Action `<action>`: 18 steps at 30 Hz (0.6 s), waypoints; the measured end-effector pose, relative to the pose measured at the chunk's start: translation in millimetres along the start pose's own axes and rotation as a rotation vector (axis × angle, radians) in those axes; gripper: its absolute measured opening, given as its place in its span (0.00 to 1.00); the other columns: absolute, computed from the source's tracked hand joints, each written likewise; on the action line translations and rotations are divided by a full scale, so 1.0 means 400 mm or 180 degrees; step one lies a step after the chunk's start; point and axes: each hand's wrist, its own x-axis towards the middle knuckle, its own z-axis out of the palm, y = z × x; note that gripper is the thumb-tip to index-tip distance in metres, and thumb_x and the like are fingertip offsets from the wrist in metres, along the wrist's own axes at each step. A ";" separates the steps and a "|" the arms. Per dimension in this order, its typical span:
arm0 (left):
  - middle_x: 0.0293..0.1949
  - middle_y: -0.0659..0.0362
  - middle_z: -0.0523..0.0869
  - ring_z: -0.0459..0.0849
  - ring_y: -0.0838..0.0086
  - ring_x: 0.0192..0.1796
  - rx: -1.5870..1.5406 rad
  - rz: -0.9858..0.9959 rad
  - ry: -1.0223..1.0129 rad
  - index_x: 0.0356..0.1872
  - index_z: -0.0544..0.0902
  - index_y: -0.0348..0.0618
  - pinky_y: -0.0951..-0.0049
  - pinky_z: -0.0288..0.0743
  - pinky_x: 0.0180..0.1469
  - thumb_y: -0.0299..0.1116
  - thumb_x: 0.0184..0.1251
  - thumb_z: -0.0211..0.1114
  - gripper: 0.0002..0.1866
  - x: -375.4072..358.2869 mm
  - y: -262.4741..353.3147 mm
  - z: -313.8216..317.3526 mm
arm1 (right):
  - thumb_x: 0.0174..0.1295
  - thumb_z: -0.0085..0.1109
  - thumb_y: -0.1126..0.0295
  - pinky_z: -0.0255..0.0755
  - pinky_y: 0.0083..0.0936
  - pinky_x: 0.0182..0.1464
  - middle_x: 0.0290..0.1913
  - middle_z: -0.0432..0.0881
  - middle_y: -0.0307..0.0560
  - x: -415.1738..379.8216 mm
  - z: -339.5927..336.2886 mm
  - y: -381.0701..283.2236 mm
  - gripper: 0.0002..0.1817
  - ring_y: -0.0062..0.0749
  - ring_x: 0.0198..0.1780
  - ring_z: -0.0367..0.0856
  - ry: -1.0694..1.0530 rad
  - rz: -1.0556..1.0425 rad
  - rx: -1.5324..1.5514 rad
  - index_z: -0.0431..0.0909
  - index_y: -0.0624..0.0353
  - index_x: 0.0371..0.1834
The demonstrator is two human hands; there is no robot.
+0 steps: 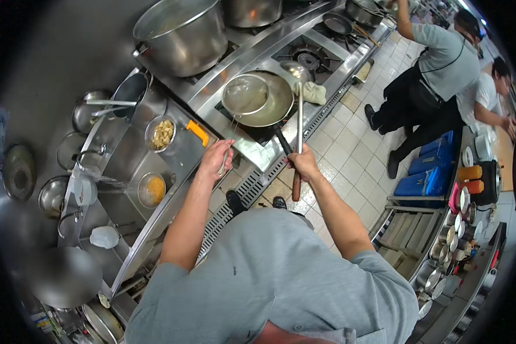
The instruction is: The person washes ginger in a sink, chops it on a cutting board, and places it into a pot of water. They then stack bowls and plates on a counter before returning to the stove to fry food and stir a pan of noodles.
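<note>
My left hand (217,159) is closed round the thin wire handle of a round mesh strainer (245,94). The strainer sits over the left part of a frying pan (278,109) on the stove. My right hand (305,163) is wrapped round the pan's black handle (282,139) and the long metal shaft of a ladle (300,117). The ladle's wooden end sticks out below that hand, and its bowl rests beyond the pan. Beside the shaft lies a folded cloth (314,92). Pale liquid seems to be in the pan.
Large pots (183,46) stand on the stove's left. A bowl of chopped food (160,133) and an orange-handled tool (198,133) lie on the left counter. The sink (123,198) holds a bowl with orange contents (152,190). Two people (447,63) stand at right.
</note>
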 end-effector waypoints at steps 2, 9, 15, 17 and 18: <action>0.27 0.65 0.77 0.68 0.81 0.17 -0.0069 0.0004 -0.0002 0.55 0.77 0.42 0.79 0.60 0.17 0.34 0.75 0.54 0.13 -0.001 0.000 -0.006 | 0.59 0.55 0.84 0.78 0.24 0.26 0.33 0.78 0.44 0.002 -0.007 -0.004 0.13 0.29 0.29 0.83 -0.0007 0.0023 0.0013 0.70 0.61 0.46; 0.27 0.64 0.78 0.68 0.81 0.17 -0.0189 0.0043 -0.0029 0.55 0.78 0.43 0.79 0.60 0.18 0.33 0.75 0.55 0.13 0.000 0.059 0.001 | 0.59 0.57 0.82 0.81 0.26 0.33 0.38 0.77 0.45 -0.011 -0.019 -0.027 0.14 0.31 0.37 0.83 -0.0056 0.0250 0.0481 0.73 0.61 0.48; 0.26 0.64 0.78 0.69 0.82 0.16 -0.0310 0.0306 -0.0114 0.56 0.77 0.41 0.81 0.61 0.17 0.33 0.75 0.55 0.14 -0.043 0.156 0.027 | 0.58 0.61 0.76 0.76 0.28 0.41 0.43 0.80 0.46 0.003 -0.072 -0.037 0.16 0.29 0.41 0.79 0.0341 -0.0067 -0.0154 0.77 0.61 0.51; 0.27 0.63 0.78 0.68 0.82 0.16 -0.0288 0.0352 -0.0102 0.57 0.77 0.40 0.82 0.61 0.17 0.34 0.75 0.56 0.15 -0.058 0.187 0.034 | 0.59 0.61 0.74 0.77 0.29 0.42 0.43 0.80 0.45 -0.010 -0.074 -0.076 0.16 0.29 0.41 0.79 0.0416 -0.0173 -0.0179 0.77 0.60 0.52; 0.27 0.63 0.78 0.69 0.82 0.16 -0.0229 0.0422 -0.0140 0.57 0.77 0.40 0.81 0.61 0.17 0.36 0.75 0.57 0.15 -0.062 0.197 0.032 | 0.59 0.61 0.74 0.78 0.30 0.43 0.43 0.80 0.44 -0.018 -0.082 -0.102 0.16 0.29 0.41 0.79 0.0368 -0.0054 -0.0369 0.77 0.59 0.51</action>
